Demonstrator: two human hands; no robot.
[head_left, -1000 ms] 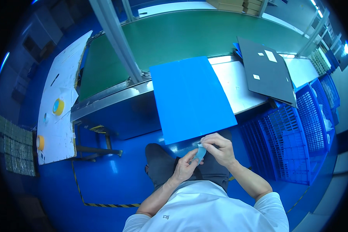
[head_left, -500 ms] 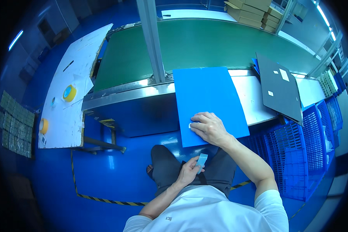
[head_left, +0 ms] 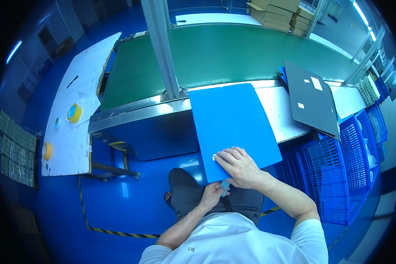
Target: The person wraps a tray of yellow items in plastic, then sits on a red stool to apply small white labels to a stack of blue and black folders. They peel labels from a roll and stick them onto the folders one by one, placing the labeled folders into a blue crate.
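A flat blue sheet (head_left: pixel 231 119) lies partly on the white worktop and juts over its near edge, above my lap. My right hand (head_left: pixel 240 167) rests on the sheet's near part, fingers extended over its surface. At its fingertips shows a small white piece (head_left: pixel 214 157); whether it is stuck to the sheet or held under the fingers is unclear. Below the sheet's near edge, my left hand (head_left: pixel 212 196) is closed round a small light-blue rectangular piece (head_left: pixel 225 188). The upper end of that piece meets the sheet's edge in the picture, and the fingers partly cover it.
Beyond the worktop runs a green conveyor belt (head_left: pixel 251 53) with a metal post (head_left: pixel 158 48). Dark grey sheets (head_left: pixel 310 99) lie to the right, above blue plastic crates (head_left: pixel 323 176). On the left, a white table (head_left: pixel 81 66) holds yellow tape rolls (head_left: pixel 74 113).
The blue sheet and my right hand have come nearer to me. The light-blue piece in my left hand, fully visible before, is now partly covered near the sheet's edge.
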